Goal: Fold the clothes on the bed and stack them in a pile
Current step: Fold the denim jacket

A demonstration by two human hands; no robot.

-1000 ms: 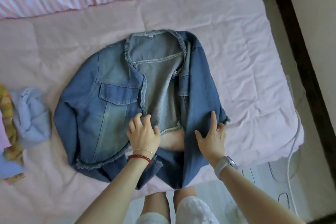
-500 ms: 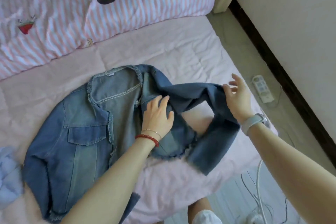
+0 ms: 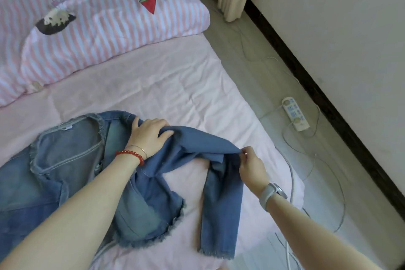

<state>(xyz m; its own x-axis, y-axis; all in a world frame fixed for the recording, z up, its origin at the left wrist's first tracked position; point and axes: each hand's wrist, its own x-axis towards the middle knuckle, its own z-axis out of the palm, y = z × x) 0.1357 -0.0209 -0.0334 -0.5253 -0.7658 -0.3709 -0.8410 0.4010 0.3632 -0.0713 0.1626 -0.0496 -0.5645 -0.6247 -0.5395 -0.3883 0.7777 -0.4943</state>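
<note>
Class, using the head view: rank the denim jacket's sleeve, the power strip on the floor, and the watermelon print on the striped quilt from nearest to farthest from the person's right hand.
From the right hand:
1. Denim jacket's sleeve, pinched in its grip, hanging just below.
2. Power strip, on the floor to the right, beyond the bed edge.
3. Watermelon print, far up on the striped quilt.

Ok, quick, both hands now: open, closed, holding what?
Left hand: grips the shoulder of the blue denim jacket.
Right hand: pinches the jacket's sleeve, lifted.
</note>
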